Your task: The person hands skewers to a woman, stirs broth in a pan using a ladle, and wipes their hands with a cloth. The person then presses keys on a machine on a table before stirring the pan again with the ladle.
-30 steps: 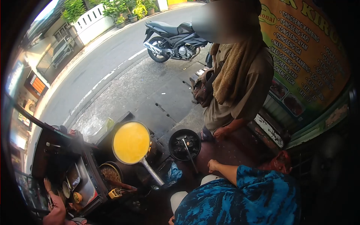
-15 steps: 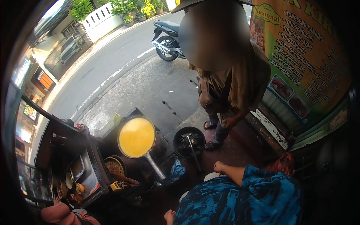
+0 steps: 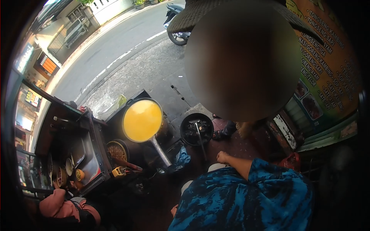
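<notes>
My right hand (image 3: 222, 157) rests near my light-coloured knee (image 3: 216, 167), its fingers curled in with nothing visible in them. Only a small part of my left hand (image 3: 174, 210) shows beside the blue patterned shirt (image 3: 246, 196); its fingers cannot be made out. Beyond my right hand is a round black pan (image 3: 197, 129) with dark pieces and a long metal tool (image 3: 200, 138) in it. Further left, a large pan of yellow liquid (image 3: 142, 121) has its long metal handle (image 3: 160, 151) pointing towards me. Neither hand touches these pans.
A person in a wide woven hat (image 3: 208, 15) leans in at the upper right. At the lower left, a person in a pink sleeve (image 3: 58, 204) is beside the cart (image 3: 94, 154) with bowls. A blue plastic bag (image 3: 182, 157) lies near the pan handle. A menu banner (image 3: 327, 65) stands at right.
The person in the hat has come closer and bent down, covering more of the view. The pans appear slightly higher in view. Less of my left hand shows; my right hand stays near my knee.
</notes>
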`<state>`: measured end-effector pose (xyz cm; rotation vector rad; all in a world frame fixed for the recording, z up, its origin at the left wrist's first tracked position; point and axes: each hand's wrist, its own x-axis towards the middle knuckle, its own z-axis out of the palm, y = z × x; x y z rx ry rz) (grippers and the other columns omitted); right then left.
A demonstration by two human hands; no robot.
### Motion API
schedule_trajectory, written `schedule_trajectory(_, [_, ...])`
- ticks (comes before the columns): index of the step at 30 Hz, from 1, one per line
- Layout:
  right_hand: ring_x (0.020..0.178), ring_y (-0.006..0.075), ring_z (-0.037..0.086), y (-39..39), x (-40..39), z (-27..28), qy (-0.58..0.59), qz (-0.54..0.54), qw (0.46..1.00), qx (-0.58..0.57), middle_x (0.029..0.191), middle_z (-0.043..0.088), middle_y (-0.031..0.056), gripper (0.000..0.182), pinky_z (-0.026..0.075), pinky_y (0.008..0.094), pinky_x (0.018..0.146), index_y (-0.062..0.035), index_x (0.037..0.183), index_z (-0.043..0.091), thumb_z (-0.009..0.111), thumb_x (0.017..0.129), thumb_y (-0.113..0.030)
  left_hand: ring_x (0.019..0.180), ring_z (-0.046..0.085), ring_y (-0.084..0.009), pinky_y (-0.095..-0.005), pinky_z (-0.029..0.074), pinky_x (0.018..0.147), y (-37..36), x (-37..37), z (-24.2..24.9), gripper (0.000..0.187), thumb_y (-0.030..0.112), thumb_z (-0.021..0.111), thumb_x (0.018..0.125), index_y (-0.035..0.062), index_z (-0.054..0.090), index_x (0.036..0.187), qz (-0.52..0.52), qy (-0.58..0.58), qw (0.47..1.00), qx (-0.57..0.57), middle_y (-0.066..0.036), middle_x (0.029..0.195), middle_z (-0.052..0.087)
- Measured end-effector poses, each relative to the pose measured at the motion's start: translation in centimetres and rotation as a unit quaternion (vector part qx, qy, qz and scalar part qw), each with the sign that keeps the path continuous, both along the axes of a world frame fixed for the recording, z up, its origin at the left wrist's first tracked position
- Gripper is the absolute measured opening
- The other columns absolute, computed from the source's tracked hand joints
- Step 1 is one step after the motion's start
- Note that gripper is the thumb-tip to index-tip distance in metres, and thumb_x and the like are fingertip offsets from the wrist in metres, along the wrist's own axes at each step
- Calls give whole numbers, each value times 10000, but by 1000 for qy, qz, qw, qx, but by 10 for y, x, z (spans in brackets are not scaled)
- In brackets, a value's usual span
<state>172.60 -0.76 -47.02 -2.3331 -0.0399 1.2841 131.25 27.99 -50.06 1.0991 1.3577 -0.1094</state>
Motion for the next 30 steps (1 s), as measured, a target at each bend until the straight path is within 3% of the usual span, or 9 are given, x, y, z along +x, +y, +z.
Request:
schedule_trajectory(5, [697, 199, 682, 1, 2, -3, 4, -2, 1000, 12, 818, 684, 119, 255, 554, 317, 634, -21, 987, 661, 592, 748, -81, 719, 612, -208, -306, 511, 659, 1, -20, 20, 253, 180, 538, 875, -26, 596, 1010, -58, -1, 997, 49, -127, 867, 635])
schedule_trajectory(12, [656, 200, 676, 5, 7, 1, -7, 18, 999, 29, 779, 679, 126, 252, 555, 331, 603, -4, 980, 655, 597, 745, -73, 777, 626, -235, -309, 508, 711, 14, -10, -77, 290, 231, 538, 865, -16, 622, 991, -213, 26, 973, 85, -135, 906, 648])
schedule_trajectory(14, [645, 198, 673, 2, 7, 2, -10, 28, 999, 35, 775, 678, 124, 253, 553, 329, 597, 0, 980, 654, 600, 744, -71, 666, 622, -211, -344, 519, 581, 12, 8, -70, 196, 101, 561, 830, -37, 611, 960, 68, -75, 990, -102, -135, 800, 642])
schedule_trajectory(16, [638, 190, 664, 1, 7, 1, -25, 6, 999, 40, 773, 677, 128, 261, 545, 323, 590, 6, 984, 654, 612, 736, -63, 645, 624, -213, -365, 510, 525, -4, 52, 3, 144, 107, 552, 840, -19, 590, 900, 115, -54, 991, 37, -118, 731, 622])
schedule_trajectory(17, [625, 191, 654, 3, 8, 4, 0, -19, 999, 46, 760, 673, 133, 252, 535, 324, 576, 5, 957, 666, 631, 714, -56, 601, 610, -219, -356, 509, 496, 10, 73, 41, 128, 124, 558, 847, -4, 558, 859, 161, -82, 979, -92, -118, 708, 601])
schedule_trajectory(19, [642, 199, 641, -7, 8, -24, -77, 25, 994, 67, 738, 669, 127, 224, 523, 327, 609, 18, 874, 686, 669, 671, -73, 562, 578, -206, -318, 504, 469, 33, 100, 56, 117, 155, 573, 845, 43, 540, 835, 311, -134, 928, -152, -97, 705, 578])
schedule_trajectory(22, [675, 165, 622, -15, 17, -48, -80, 88, 986, 116, 731, 672, 107, 184, 511, 307, 655, 30, 824, 680, 682, 675, -78, 658, 600, -187, -286, 506, 517, 85, 137, 69, 99, 165, 586, 836, 74, 547, 840, 334, -187, 914, -133, -80, 764, 594])
schedule_trajectory(25, [638, 151, 611, 0, 17, -15, -36, 86, 992, 86, 696, 652, 90, 136, 501, 298, 609, 29, 769, 665, 688, 711, -92, 750, 605, -193, -359, 479, 672, 125, 177, 98, 72, 189, 566, 831, 129, 549, 866, 312, -153, 933, -95, -46, 800, 618])
schedule_trajectory(30, [566, 132, 580, 23, 20, 14, 12, 107, 990, 96, 621, 609, 66, 174, 477, 283, 538, 40, 706, 635, 676, 760, -121, 701, 613, -213, -375, 473, 632, 145, 220, 127, 189, 176, 538, 823, 68, 547, 977, 360, -110, 923, -77, -82, 827, 619])
